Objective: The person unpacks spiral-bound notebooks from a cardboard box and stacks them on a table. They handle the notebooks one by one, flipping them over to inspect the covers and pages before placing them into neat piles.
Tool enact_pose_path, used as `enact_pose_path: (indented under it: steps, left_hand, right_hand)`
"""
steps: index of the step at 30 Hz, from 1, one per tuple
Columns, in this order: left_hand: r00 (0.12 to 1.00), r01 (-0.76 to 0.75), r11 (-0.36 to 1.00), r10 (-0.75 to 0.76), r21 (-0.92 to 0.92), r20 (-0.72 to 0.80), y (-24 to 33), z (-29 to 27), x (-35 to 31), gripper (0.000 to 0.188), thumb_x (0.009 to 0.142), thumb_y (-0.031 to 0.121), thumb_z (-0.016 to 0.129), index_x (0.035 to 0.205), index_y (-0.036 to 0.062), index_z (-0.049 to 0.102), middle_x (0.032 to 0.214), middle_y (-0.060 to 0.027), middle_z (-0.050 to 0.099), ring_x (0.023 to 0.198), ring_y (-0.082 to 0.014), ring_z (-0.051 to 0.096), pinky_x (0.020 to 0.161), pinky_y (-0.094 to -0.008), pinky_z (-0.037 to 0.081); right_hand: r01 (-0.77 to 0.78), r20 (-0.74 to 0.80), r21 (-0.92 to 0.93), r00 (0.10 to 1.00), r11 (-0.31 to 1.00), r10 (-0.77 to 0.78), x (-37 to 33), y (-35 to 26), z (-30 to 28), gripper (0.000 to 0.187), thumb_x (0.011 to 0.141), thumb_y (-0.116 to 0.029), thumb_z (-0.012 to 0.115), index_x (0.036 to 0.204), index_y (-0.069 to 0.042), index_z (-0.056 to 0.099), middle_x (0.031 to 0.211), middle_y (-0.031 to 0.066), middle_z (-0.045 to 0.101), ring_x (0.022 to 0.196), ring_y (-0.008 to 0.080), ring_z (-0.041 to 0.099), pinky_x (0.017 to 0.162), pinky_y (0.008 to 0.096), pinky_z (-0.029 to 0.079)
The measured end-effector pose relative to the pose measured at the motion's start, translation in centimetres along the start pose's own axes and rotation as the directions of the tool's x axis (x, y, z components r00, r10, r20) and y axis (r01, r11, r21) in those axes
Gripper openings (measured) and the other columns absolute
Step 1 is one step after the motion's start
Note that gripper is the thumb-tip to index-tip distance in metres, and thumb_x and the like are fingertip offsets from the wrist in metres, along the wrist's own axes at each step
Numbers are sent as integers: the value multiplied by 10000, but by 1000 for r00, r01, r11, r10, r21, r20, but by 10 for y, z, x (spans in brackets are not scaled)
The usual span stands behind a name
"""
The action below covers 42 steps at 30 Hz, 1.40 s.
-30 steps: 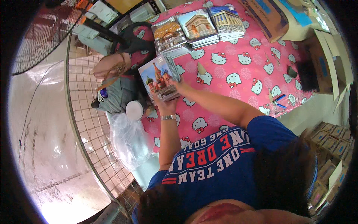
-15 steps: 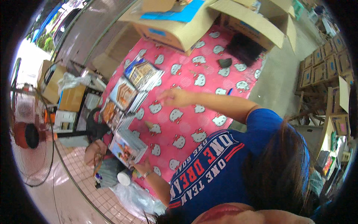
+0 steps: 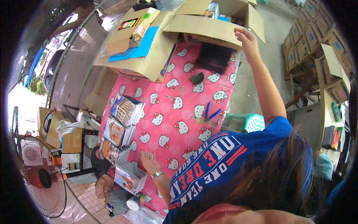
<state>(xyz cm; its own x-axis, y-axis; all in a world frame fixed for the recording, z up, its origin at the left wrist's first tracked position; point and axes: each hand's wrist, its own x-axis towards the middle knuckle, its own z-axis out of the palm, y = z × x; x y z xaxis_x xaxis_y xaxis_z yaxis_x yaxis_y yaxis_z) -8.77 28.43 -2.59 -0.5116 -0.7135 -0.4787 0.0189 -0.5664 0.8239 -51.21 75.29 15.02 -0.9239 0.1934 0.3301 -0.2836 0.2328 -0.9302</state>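
My left hand (image 3: 150, 163), with a metal watch on its wrist, hovers over the pink cloth with its fingers loosely apart and nothing in them. Close by stands a stack of thin picture-covered booklets or cases (image 3: 129, 178). Three more stacks run up the table's left edge: orange-brown (image 3: 113, 151), one with a pinkish building (image 3: 118, 130) and one with a columned building (image 3: 126, 109). My right hand (image 3: 246, 36) is stretched far out by the flap of an open cardboard box (image 3: 212, 30). Its fingers are slightly bent, with nothing visible in them; whether they touch the flap is unclear.
A closed carton (image 3: 156, 52) bears a blue sheet and small box. On the pink cloth (image 3: 164, 127) lie a black bristly bundle (image 3: 212, 58), a dark half-round piece (image 3: 197, 77) and slim blue-handled things (image 3: 209, 112). A standing fan (image 3: 44, 177) and green stool (image 3: 246, 122) flank the table.
My right hand has swung from over the cloth beside the stacks out to the open box. My left hand has let go of the nearest stack and drawn right. The view has shifted.
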Motion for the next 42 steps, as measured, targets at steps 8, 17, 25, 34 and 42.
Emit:
enact_pose_path:
  steps: [8, 17, 25, 34, 42]
  left_hand:
    - [952, 106, 986, -137, 127, 272, -6, 65, -31, 429, 961, 300, 404, 1341, 104, 421, 1330, -126, 477, 1173, -262, 477, 928, -416, 422]
    - [354, -479, 806, 540, -348, 763, 179, 316, -140, 587, 884, 278, 520, 1330, -68, 360, 1374, -211, 403, 1248, -346, 400, 967, -472, 399]
    - [-307, -646, 755, -120, -114, 944, 167, 476, -165, 636, 786, 465, 621, 1254, 53, 499, 1437, -231, 303, 1307, -456, 273, 1029, -558, 249]
    - [-368, -693, 721, -364, 8, 855, 140, 600, -140, 584, 710, 568, 698, 1151, 187, 659, 1483, -238, 232, 1350, -509, 177, 1067, -600, 139]
    - [-259, -744, 649, -501, 160, 825, 99, 685, -80, 446, 830, 398, 657, 1143, 82, 640, 1388, -187, 437, 1290, -319, 424, 1050, -402, 331]
  right_hand:
    - [-34, -87, 338, 994, 941, 67, 98, 6, -35, 310, 885, -170, 567, 1116, 33, 611, 1052, 106, 640, 973, 172, 594, 869, 284, 478]
    - [-470, 66, 378, 873, 797, 484, 288, 140, -12, 188, 843, -189, 614, 933, -25, 590, 833, 93, 581, 751, 208, 562, 690, 340, 489]
    - [-705, 56, 299, 686, 643, 726, 356, 226, 56, 353, 884, -248, 564, 1146, -16, 519, 1095, 182, 508, 932, 301, 518, 746, 448, 475]
    - [-842, 387, 305, 536, 444, 750, 394, 215, 86, 495, 947, -293, 451, 1307, 38, 375, 1293, 254, 483, 1173, 366, 493, 984, 581, 361]
    - [-843, 359, 130, 531, 522, 768, 385, 188, 82, 696, 901, -394, 508, 1428, -11, 263, 1451, 267, 293, 1364, 378, 242, 1092, 584, 106]
